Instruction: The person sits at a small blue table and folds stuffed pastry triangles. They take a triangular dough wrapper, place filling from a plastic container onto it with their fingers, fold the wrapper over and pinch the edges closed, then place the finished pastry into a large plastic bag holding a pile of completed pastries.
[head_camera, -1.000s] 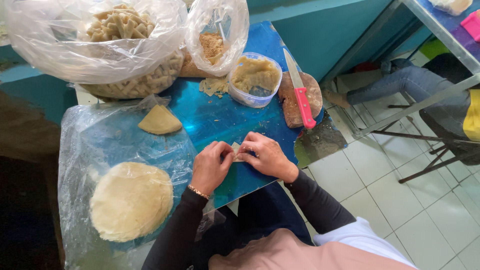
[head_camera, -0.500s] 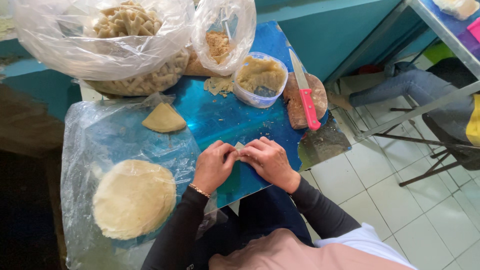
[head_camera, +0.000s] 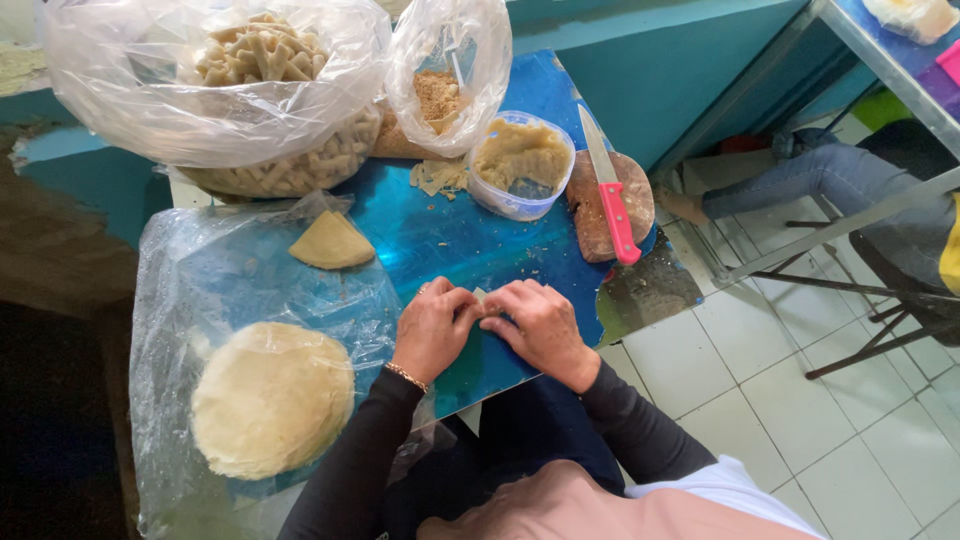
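Note:
My left hand (head_camera: 435, 328) and my right hand (head_camera: 538, 324) meet at the front of the blue table (head_camera: 440, 240), fingers pinched together around a small pale piece of dough (head_camera: 481, 297) that is mostly hidden between them. A gold bracelet sits on my left wrist. To the left, a round stack of flat dough sheets (head_camera: 271, 398) lies on clear plastic (head_camera: 200, 290). A quarter-wedge of dough (head_camera: 331, 243) rests farther back on the same plastic.
A big clear bag of rolled pastries (head_camera: 240, 90) and a smaller bag of crumbs (head_camera: 440, 95) stand at the back. A plastic tub of filling (head_camera: 521, 162) sits beside a pink-handled knife (head_camera: 610, 190) on a wooden board (head_camera: 640, 195). Another person's legs (head_camera: 800, 190) show at the right.
My hands have stayed at the same spot on the table, fingers working the small piece of dough. The camera has shifted slightly.

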